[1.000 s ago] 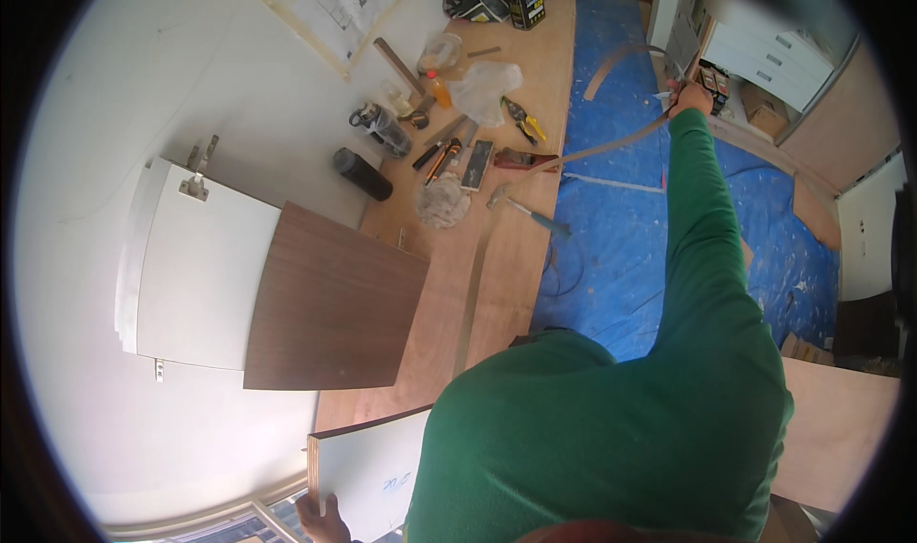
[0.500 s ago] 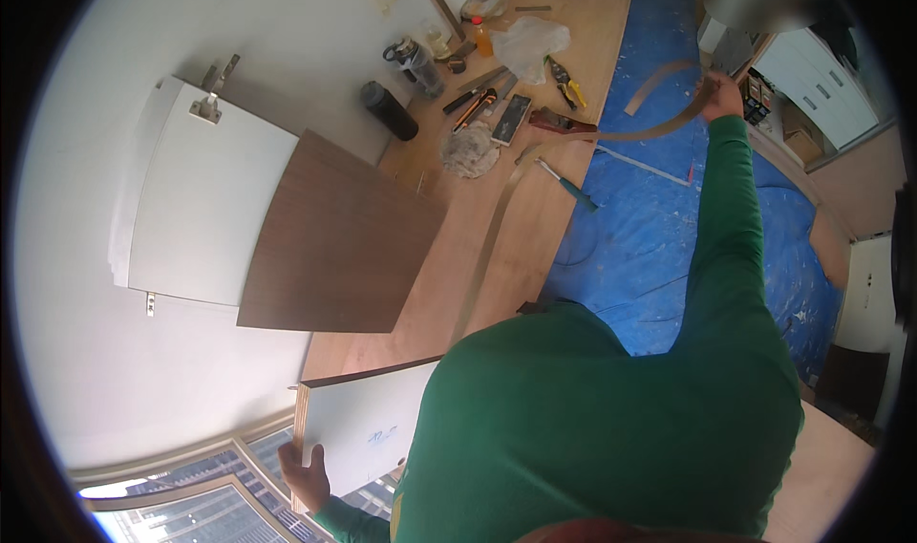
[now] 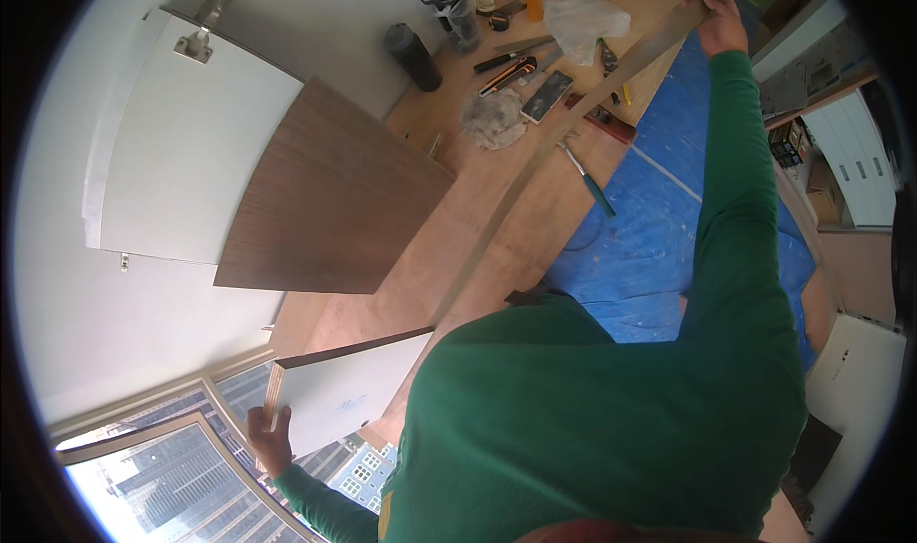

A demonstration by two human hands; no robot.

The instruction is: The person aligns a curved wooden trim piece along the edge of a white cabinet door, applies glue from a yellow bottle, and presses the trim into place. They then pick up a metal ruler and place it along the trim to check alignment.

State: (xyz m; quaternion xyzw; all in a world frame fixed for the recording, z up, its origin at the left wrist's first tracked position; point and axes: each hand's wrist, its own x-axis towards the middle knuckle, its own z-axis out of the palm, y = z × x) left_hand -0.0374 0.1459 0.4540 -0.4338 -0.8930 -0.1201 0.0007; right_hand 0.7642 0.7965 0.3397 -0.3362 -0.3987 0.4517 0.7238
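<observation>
At the lower left my left hand (image 3: 272, 438) grips the end of a white panel (image 3: 349, 395), which has a dark long edge and a bare plywood end. My right hand (image 3: 723, 25), arm stretched far to the upper right, pinches the end of a long brown strip of edge banding (image 3: 535, 161). The strip runs nearly straight and taut-looking across the bench to the panel's corner, where my body hides how it joins. Beneath the strip lie a claw hammer (image 3: 594, 185) with a green handle and a reddish wooden tool (image 3: 611, 123), both partly by the bench edge.
On the wooden bench (image 3: 420, 247) are a phone-like black slab (image 3: 547, 97), a utility knife (image 3: 508, 75), a crumpled rag (image 3: 494, 118), bottles (image 3: 414, 58) and a plastic bag (image 3: 585, 25). A brown board (image 3: 334, 199) stands left. Blue sheeting (image 3: 630, 256) covers the floor.
My right hand has moved up and away, drawing the sagging, curled strip straighter over the bench. My left hand and the panel appear slightly higher and further left as the view shifts.
</observation>
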